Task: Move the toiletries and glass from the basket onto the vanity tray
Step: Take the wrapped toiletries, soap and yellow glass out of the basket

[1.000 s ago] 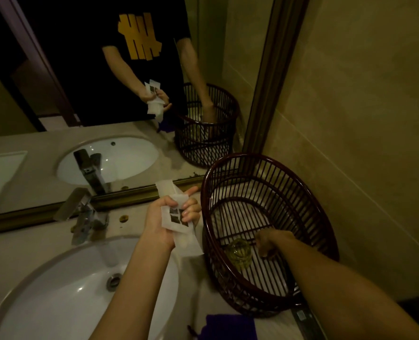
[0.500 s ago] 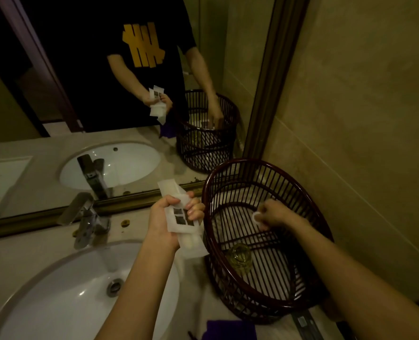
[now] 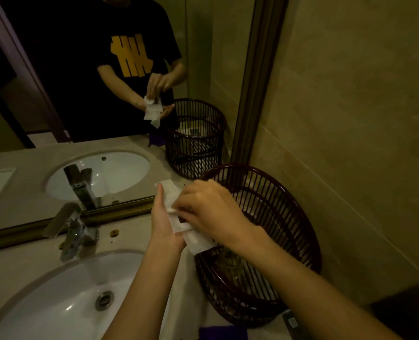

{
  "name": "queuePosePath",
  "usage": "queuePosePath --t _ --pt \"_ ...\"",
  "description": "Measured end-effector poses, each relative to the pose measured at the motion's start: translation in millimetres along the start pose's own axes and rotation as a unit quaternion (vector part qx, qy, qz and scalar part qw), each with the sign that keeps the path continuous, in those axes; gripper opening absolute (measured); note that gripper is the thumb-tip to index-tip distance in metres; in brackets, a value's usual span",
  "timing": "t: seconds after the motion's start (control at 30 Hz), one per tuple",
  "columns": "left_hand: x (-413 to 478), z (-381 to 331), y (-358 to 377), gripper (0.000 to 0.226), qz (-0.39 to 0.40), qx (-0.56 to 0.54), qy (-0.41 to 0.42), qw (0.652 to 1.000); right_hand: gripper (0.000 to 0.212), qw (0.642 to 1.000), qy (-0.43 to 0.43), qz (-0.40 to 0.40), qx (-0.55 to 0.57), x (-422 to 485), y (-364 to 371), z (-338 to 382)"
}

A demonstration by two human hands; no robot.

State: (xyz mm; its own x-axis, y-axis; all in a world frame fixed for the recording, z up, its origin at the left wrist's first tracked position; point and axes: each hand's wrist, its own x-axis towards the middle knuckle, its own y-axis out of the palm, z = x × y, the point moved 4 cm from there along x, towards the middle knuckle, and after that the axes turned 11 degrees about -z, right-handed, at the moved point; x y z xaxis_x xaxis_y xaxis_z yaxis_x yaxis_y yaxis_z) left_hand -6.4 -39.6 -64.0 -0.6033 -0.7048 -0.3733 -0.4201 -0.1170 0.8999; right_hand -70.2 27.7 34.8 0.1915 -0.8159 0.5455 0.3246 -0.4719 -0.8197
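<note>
L hand (image 3: pixel 163 224) is held palm-up w/ fingers loosely curled, cradling a stack of white toiletry packets (image 3: pixel 179 217) just left of the dark slatted basket (image 3: pixel 289 217); R hand (image 3: pixel 206 207) sits on top of the stack, fingertips pinching a small white item against it; glass (image 3: pixel 231 262) is in the basket bottom, partly hidden under the R wrist; basket stands on the counter (image 3: pixel 130 229) beside the white sink (image 3: pixel 56 303), faucet (image 3: pixel 73 231) behind; vanity tray not visible.
</note>
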Motion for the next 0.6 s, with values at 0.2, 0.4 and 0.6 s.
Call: queuePosePath --t 0.2,0.4,0.6 --pt "-3 -2 -5 0.074 0.013 0.03 0.001 0.999 0.041 0.988 0.09 0.031 0.12 -3 -3 -19" --pt "-5 -9 -10 0.059 -0.043 -0.022 -0.006 0.999 0.014 0.958 0.276 0.042 0.064 -30 14 -124" --pt "-13 -19 -19 0.034 -0.032 -0.051 -0.017 0.998 0.095 0.834 0.351 0.427 -0.001 -113 124 -148"
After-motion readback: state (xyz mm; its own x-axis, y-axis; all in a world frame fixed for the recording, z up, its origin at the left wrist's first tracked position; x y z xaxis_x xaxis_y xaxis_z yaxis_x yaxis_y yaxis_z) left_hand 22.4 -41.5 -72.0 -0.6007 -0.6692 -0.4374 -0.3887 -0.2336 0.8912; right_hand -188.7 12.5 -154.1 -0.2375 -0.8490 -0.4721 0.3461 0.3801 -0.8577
